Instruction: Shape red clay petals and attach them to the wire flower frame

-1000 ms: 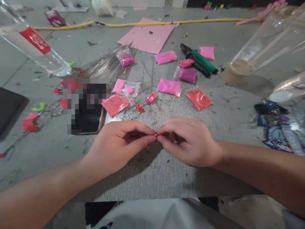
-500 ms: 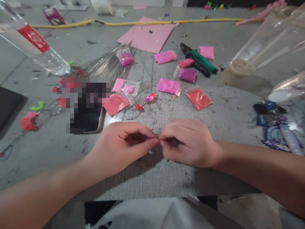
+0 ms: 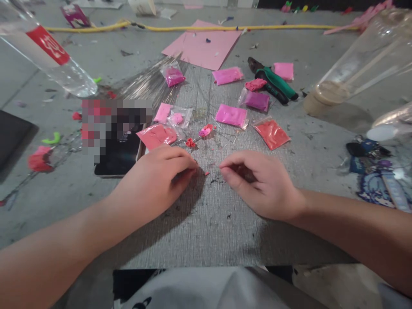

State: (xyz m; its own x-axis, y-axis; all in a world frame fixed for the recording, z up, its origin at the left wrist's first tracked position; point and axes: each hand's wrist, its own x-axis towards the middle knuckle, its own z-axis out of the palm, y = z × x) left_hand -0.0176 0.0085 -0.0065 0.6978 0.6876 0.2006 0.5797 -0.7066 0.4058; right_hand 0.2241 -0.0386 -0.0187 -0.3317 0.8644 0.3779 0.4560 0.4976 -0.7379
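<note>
My left hand point(image 3: 157, 180) rests on the grey textured mat point(image 3: 209, 227) with its fingers curled under; what is inside them is hidden. My right hand point(image 3: 257, 184) lies a little apart from it, thumb and forefinger pinched together. A tiny red scrap point(image 3: 207, 173) lies on the mat between the two hands, just off the left fingertips. Just beyond the hands lies a thin wire piece carrying a pink clay lump point(image 3: 206, 130) and a red clay lump point(image 3: 190, 142).
Small bags of clay lie beyond: pink point(image 3: 231, 116), red point(image 3: 273, 134), salmon point(image 3: 156, 135), purple point(image 3: 255, 101). Green-handled pliers point(image 3: 273, 81), pink paper point(image 3: 202, 43), a phone point(image 3: 117, 154), a clear bottle point(image 3: 48, 51), a tilted plastic cup point(image 3: 354, 64), keys point(image 3: 367, 150) and a yellow cable point(image 3: 193, 29) surround the mat.
The hands were pinched together on a small red bit; they have now drawn apart, and a tiny red scrap lies on the mat between them.
</note>
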